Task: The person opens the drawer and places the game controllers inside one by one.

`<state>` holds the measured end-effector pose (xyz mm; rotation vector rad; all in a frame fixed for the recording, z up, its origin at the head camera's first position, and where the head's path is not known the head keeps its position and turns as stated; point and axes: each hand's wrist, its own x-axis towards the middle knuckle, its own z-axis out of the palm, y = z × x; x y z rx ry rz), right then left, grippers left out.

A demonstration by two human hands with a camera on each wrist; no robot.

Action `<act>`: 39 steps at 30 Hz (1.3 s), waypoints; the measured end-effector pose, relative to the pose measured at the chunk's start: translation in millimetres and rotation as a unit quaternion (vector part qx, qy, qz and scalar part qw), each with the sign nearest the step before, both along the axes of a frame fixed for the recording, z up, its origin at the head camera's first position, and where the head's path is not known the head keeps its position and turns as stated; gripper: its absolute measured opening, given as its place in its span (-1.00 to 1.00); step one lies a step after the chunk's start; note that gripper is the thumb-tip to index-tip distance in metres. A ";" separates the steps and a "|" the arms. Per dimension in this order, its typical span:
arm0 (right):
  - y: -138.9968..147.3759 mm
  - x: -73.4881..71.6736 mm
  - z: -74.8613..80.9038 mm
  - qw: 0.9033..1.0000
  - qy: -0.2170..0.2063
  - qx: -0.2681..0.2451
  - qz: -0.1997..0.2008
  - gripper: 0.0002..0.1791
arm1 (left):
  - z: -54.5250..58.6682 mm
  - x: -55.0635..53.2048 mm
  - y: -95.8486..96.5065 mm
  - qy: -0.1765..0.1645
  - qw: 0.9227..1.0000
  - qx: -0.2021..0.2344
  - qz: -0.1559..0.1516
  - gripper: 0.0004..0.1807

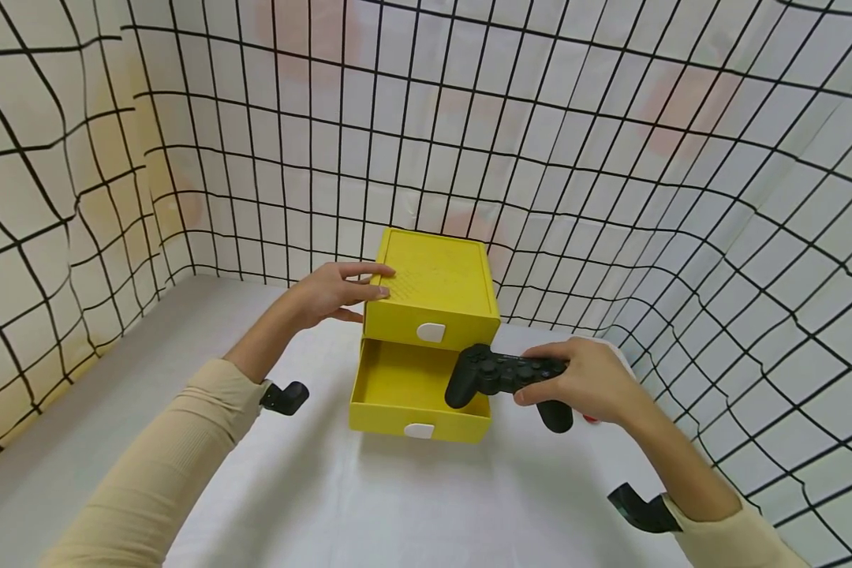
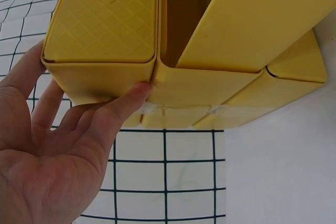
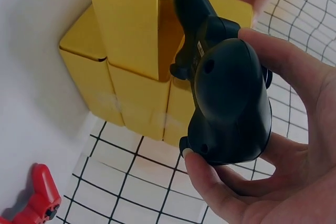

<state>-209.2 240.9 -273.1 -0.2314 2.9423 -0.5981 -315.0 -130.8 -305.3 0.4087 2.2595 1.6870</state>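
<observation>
A yellow drawer cabinet [image 1: 436, 272] stands near the back, with its middle drawer [image 1: 419, 421] pulled out toward me. My left hand [image 1: 330, 293] rests against the cabinet's upper left side, fingertips over the top edge; the left wrist view shows the thumb and fingers spread around the top unit [image 2: 105, 24]. In my right hand [image 1: 589, 379] is a black game controller [image 1: 497, 371], pinched by its right part between thumb and fingers. Its left grip overlaps the drawer's right side in the head view. The right wrist view shows the controller [image 3: 226, 87] close by the drawer opening.
A red game controller [image 3: 39, 198] lies on the white surface to the right of the cabinet, mostly hidden behind my right hand in the head view. Black wire mesh [image 1: 312, 134] walls in the back and both sides. White surface [image 1: 426, 505] stretches in front.
</observation>
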 end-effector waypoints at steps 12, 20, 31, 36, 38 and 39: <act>-17.1 -12.0 -2.5 0.998 0.025 0.011 0.051 -0.37 | -0.2 -0.5 -0.3 -0.001 1.000 -0.001 0.003 -0.43; -27.9 -19.5 -9.1 0.998 0.026 0.002 0.066 -0.47 | -0.7 -1.5 -1.1 -0.003 1.000 -0.004 0.006 -0.43; -41.2 -25.8 -17.9 0.996 0.014 -0.021 0.082 -0.46 | -0.6 -2.1 -0.1 -0.005 1.000 0.004 -0.001 -0.44; -48.3 -28.4 -22.0 0.995 0.005 -0.034 0.091 -0.45 | -0.4 -1.5 -0.1 -0.002 1.000 -0.002 0.001 -0.44; -51.7 -29.2 -23.0 0.995 0.005 -0.037 0.093 -0.46 | -0.4 -1.5 0.0 -0.002 1.000 -0.003 0.002 -0.44; -53.4 -29.7 -23.2 0.995 0.005 -0.038 0.095 -0.47 | -0.4 -1.6 -0.1 -0.003 1.000 -0.003 0.002 -0.44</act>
